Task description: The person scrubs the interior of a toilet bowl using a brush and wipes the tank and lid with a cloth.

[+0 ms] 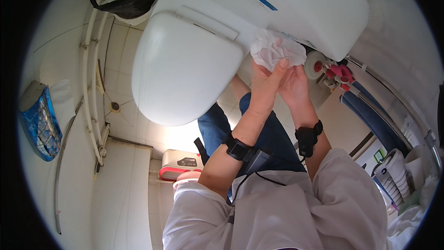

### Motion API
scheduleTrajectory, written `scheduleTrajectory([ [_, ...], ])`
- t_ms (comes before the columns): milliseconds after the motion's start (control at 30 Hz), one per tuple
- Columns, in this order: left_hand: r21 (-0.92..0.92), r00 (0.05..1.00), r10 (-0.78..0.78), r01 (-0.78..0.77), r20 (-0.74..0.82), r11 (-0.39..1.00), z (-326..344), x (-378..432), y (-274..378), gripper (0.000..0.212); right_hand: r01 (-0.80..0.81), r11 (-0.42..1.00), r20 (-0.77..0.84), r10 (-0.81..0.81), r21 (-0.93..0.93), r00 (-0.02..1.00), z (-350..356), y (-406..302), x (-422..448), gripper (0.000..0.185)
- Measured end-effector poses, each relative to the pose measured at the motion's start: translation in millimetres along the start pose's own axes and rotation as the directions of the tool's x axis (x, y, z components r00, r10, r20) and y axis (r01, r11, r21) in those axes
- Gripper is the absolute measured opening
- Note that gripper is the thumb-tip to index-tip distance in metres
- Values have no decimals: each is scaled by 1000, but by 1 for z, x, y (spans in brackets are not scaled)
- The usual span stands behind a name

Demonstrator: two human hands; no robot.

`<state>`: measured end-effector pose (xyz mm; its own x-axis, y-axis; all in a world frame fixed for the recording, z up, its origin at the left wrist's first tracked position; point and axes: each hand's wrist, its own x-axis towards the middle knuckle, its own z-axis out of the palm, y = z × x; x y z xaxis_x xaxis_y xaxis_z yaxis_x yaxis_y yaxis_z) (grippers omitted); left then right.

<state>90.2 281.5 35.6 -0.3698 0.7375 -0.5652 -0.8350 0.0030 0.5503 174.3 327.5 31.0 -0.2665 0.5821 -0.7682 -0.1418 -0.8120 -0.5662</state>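
Note:
A crumpled white tissue (pixel 269 49) is bunched between my two hands beside the toilet tank. My left hand (pixel 266 78) grips its lower left part, with the thumb raised against it. Holding the right side is my right hand (pixel 294 81), palm turned up; some fingers are hidden behind the paper. Left of my hands lies the closed white toilet lid (pixel 187 73). The white tank (pixel 308 10), with a blue label, rises just beyond them.
A bin with a black bag (pixel 138 1) holds used paper at the upper left. A blue tissue pack (pixel 41 121) is by the left wall, near pipes (pixel 86 73). Right of my hands are a white roll-like object (pixel 314 65) and a metal rail (pixel 392 93) with blue cloth (pixel 374 121).

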Motion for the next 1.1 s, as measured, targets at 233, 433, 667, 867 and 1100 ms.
scheduleTrajectory([
  [233, 116, 960, -197, 222, -198, 968, -72, 16, 17, 39, -180, 958, 243, 124, 225, 962, 7, 21, 18, 60],
  [433, 630, 979, 134, -6, -155, 777, -138, 30, 57, 42, 89, 975, -75, -106, -203, 991, 43, 23, 36, 28],
  [667, 886, 913, 325, 350, -249, -305, -211, 31, 103, 110, 584, 128, 472, -465, -802, 749, 44, 57, 75, 23],
  [867, 901, 931, 245, 335, -272, -274, -227, 33, 104, 126, 622, -57, 622, -161, -781, 766, 43, 76, 128, 32],
  [1100, 888, 916, 259, 372, -305, -270, -225, 37, 108, 130, 773, -194, 795, -80, -604, 601, 124, 92, 183, 41],
])
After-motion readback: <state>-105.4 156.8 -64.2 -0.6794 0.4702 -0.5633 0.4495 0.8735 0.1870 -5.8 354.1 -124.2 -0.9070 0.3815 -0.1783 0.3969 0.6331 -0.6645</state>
